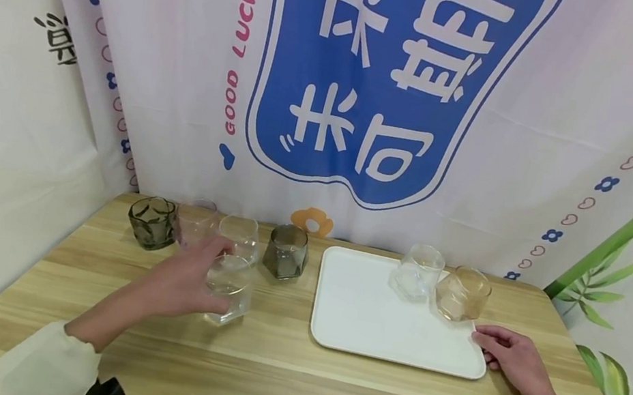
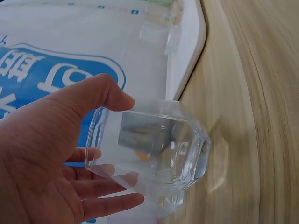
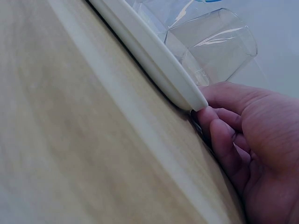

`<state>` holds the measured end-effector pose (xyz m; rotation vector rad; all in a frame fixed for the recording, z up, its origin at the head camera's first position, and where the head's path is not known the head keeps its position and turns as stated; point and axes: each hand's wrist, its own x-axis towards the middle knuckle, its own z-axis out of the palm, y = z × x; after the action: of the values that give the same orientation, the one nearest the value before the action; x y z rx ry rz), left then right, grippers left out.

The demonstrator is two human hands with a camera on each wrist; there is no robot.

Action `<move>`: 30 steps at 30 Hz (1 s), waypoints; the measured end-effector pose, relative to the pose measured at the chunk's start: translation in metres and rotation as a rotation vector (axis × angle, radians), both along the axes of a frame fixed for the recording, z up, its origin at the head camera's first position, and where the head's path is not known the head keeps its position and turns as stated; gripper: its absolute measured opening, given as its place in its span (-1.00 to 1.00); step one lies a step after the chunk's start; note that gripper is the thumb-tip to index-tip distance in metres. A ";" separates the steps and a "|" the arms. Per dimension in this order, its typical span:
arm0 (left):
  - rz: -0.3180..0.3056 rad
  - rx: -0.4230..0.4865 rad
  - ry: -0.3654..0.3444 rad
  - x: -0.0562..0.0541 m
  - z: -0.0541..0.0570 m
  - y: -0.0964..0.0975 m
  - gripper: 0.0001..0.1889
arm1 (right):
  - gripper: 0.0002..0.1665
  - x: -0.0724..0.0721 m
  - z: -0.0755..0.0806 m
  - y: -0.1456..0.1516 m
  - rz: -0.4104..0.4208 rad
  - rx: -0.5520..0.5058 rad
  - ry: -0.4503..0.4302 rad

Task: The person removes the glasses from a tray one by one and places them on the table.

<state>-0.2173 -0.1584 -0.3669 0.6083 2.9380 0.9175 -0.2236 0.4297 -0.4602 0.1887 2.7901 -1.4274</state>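
My left hand (image 1: pixel 188 277) holds a clear drinking glass (image 1: pixel 228 294), thumb on the near side and fingers round the far side. In the left wrist view the thumb presses near the rim of this glass (image 2: pixel 154 149), and the fingers show through it. Whether its base touches the table cannot be told. At the other side, my right hand (image 1: pixel 510 363) pinches the right edge of a white tray (image 1: pixel 371 323), the thumb on top and fingers at the underside. On the tray stand a clear glass (image 1: pixel 420 269) and an amber glass (image 1: pixel 464 293).
Behind the left hand, a dark grooved glass (image 1: pixel 152 223), a pinkish clear glass (image 1: pixel 195 220) and another clear glass (image 1: pixel 239 233) stand in a row. A grey faceted glass (image 1: pixel 286 251) is left of the tray. A printed cloth (image 1: pixel 188 67) hangs behind the wooden table (image 1: pixel 285 393).
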 end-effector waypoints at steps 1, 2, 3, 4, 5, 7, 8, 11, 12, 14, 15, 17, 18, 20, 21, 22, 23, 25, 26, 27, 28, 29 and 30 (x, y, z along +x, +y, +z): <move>0.003 -0.003 -0.003 0.000 0.000 -0.003 -0.17 | -0.35 0.000 0.000 0.000 0.002 0.000 0.000; 0.006 -0.001 -0.012 0.001 0.000 -0.007 -0.17 | -0.35 0.000 0.000 0.000 0.003 0.002 0.001; 0.008 -0.001 -0.016 0.001 0.000 -0.010 -0.17 | -0.35 -0.001 0.000 0.000 0.003 0.002 0.000; 0.008 -0.003 -0.017 0.001 0.000 -0.014 -0.17 | -0.35 -0.001 0.000 0.000 -0.001 0.001 0.000; 0.008 -0.006 -0.006 0.000 0.000 -0.017 -0.17 | -0.35 -0.001 0.000 0.000 0.002 0.003 0.002; 0.009 -0.004 0.007 -0.001 0.000 -0.024 -0.17 | -0.35 -0.001 -0.001 0.000 0.006 0.007 0.004; 0.007 0.000 0.021 -0.002 -0.001 -0.027 -0.17 | -0.35 -0.002 -0.001 0.000 0.004 0.008 0.005; 0.011 0.017 0.054 -0.005 -0.001 -0.037 -0.18 | -0.35 -0.001 0.000 -0.001 0.000 0.005 0.003; 0.013 0.019 0.062 -0.005 -0.001 -0.040 -0.18 | -0.34 -0.001 0.000 -0.001 -0.004 0.002 0.000; 0.022 0.024 0.067 -0.006 0.000 -0.047 -0.15 | -0.34 -0.001 0.000 -0.001 -0.003 0.007 -0.003; 0.032 0.021 0.063 -0.007 0.000 -0.050 -0.14 | -0.34 -0.001 0.000 -0.001 -0.004 0.009 -0.005; 0.049 0.007 0.062 -0.008 0.001 -0.055 -0.09 | -0.33 -0.001 0.000 0.000 -0.007 0.013 -0.005; 0.058 0.003 0.060 -0.009 0.000 -0.058 -0.08 | -0.33 -0.001 0.000 0.001 -0.007 0.018 -0.004; 0.074 -0.001 0.049 -0.011 -0.001 -0.064 -0.07 | -0.33 -0.002 0.000 0.001 -0.010 0.015 -0.001; 0.080 -0.001 0.045 -0.012 -0.002 -0.067 -0.08 | -0.33 -0.002 -0.001 0.001 -0.012 0.011 0.000; 0.085 0.002 0.043 -0.013 -0.003 -0.070 -0.10 | -0.33 -0.002 -0.001 0.001 -0.012 0.010 0.001; 0.090 0.004 0.043 -0.014 -0.004 -0.073 -0.11 | -0.34 -0.002 -0.002 0.002 -0.013 0.008 0.001; 0.102 0.008 0.044 -0.015 -0.006 -0.078 -0.15 | -0.34 -0.001 -0.002 0.002 -0.015 0.004 0.001; 0.110 0.004 0.049 -0.016 -0.006 -0.081 -0.17 | -0.34 -0.001 -0.003 0.002 -0.015 0.005 0.000; 0.118 -0.001 0.053 -0.016 -0.006 -0.083 -0.18 | -0.34 -0.001 -0.003 0.002 -0.015 0.004 0.000; 0.124 -0.007 0.059 -0.016 -0.006 -0.085 -0.18 | -0.34 -0.001 -0.003 0.002 -0.014 0.004 -0.001; 0.128 -0.012 0.064 -0.017 -0.006 -0.087 -0.17 | -0.34 -0.001 -0.003 0.002 -0.014 0.002 -0.002; 0.131 -0.017 0.069 -0.017 -0.006 -0.089 -0.17 | -0.34 -0.001 -0.004 0.002 -0.013 0.001 -0.001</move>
<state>-0.2344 -0.2478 -0.3727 0.4599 3.0754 0.8982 -0.2250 0.4322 -0.4637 0.2071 2.7944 -1.4275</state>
